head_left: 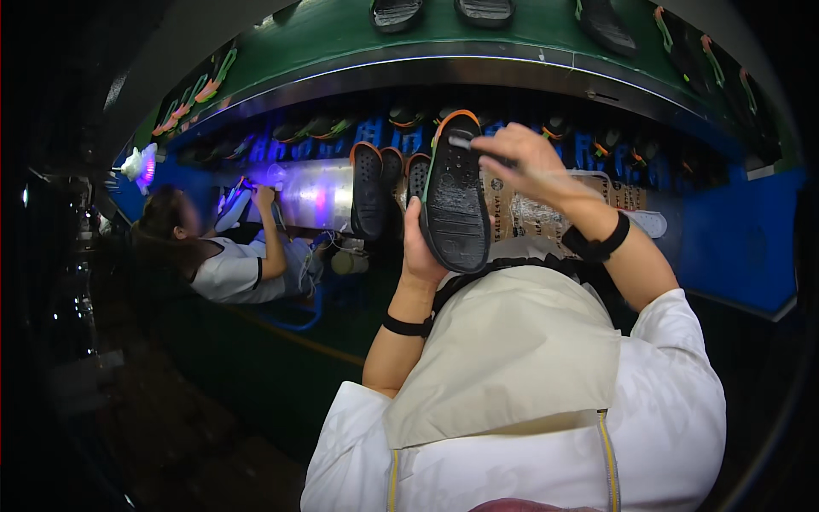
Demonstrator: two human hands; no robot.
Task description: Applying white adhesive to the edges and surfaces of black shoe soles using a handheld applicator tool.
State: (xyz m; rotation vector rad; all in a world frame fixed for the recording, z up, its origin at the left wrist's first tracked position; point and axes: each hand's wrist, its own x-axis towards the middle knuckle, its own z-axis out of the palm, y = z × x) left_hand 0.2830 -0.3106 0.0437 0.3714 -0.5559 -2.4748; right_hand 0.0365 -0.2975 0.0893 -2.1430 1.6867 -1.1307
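— Green conveyor belt is curving across the top of my view, carrying dark soles along its far edge, and below its metal rim a blue-lit shelf is showing more soles with orange and green trim. What are your hands doing?

— My left hand is gripping a black shoe sole from behind, fingers closed around its left edge, holding it upright in front of my chest with the tread side facing me. It has an orange rim at its top end.

— And the right?

— My right hand is pinching a small brush, fingers closed on the handle, and the tip is touching the top end of the sole. Both wrists are wearing black bands.

— What is sitting near the sole?

— Just left of it, three more black soles with orange edges are standing upright side by side, beside a shiny metal cylinder glowing purple. Behind my right hand a brown printed sack is lying.

— Anyone else working?

— Another person in a white shirt is leaning toward the left end of the line, their hand reaching up by the cylinder. I cannot tell what they are holding.
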